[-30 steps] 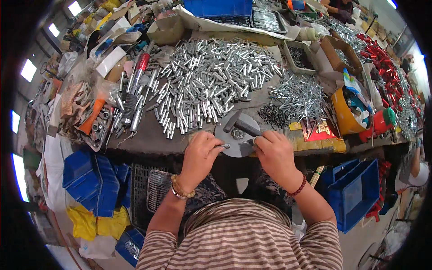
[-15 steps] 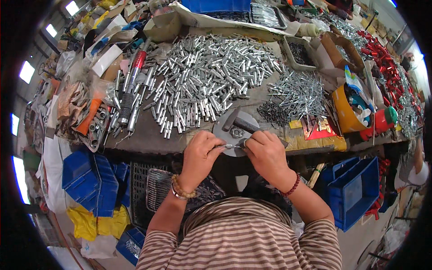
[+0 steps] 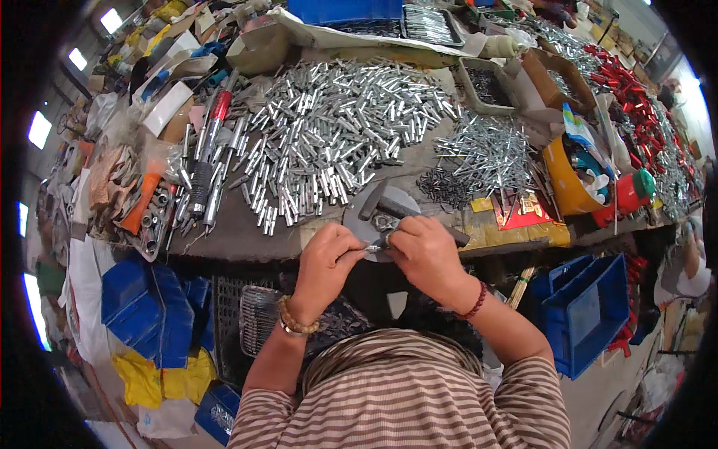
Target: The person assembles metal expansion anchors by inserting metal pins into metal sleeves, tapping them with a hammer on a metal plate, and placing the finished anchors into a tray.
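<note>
My left hand (image 3: 326,258) and my right hand (image 3: 426,248) meet at the bench's front edge, thumbs and fingertips pinched. Between them is a small silver metal pin (image 3: 375,248), one end in each pinch; most of it is covered by my fingers. Just beyond lies a hammer (image 3: 390,203), its handle running under my right hand, on a round grey metal plate (image 3: 407,200). A wide heap of silver metal sleeves (image 3: 336,127) spreads past the plate. Right of it are a pile of thin silver pins (image 3: 490,153) and a patch of small dark screws (image 3: 446,187).
A yellow tub (image 3: 568,176), a red bottle with a green cap (image 3: 627,196) and a tray of dark small parts (image 3: 486,86) stand at the right. Long tools (image 3: 209,150) lie at the left. Blue bins (image 3: 146,310) and another blue bin (image 3: 587,318) flank my body below the bench.
My fingertips have come closer together, so less of the metal pin shows between them. The whole view has shifted slightly; the hammer and heaps stay in place on the bench.
</note>
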Available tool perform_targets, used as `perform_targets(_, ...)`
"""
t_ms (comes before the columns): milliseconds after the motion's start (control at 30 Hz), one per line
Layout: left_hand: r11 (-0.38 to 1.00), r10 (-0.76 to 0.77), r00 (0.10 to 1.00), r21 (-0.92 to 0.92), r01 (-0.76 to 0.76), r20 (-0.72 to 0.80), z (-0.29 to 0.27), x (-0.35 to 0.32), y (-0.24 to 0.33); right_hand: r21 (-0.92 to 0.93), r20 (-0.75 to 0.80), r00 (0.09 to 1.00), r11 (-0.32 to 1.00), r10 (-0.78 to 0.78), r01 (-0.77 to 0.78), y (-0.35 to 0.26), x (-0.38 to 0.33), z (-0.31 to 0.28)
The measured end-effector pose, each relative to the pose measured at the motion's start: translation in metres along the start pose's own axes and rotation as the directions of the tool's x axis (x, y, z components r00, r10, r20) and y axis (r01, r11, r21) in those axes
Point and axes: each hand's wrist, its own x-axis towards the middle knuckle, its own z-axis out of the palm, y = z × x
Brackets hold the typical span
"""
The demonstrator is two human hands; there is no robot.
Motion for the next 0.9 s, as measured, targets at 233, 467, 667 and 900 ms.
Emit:
perform_targets(233,1.000,-0.030,0.999,-0.007,0.030,0.015,-0.002,-0.002,0.002,-0.006,-0.118,0.989,0.995,0.095,-0.096,-0.001,-0.003,-0.019)
perform_targets(467,1.000,-0.003,1.000,-0.008,0.003,0.003,-0.001,-0.002,0.001,-0.235,-0.149,0.964,0.939,0.221,-0.251,0.053,0.003,-0.041)
perform_targets(667,1.000,0.017,1.000,0.008,-0.017,-0.011,0.000,-0.001,0.001,-0.372,-0.021,0.994,0.922,0.106,-0.106,0.069,0.014,-0.040)
perform_targets(900,0.999,0.050,0.997,0.004,-0.050,-0.065,0.001,-0.004,-0.002,-0.023,-0.085,0.984,0.987,0.157,-0.159,0.034,0.018,-0.036)
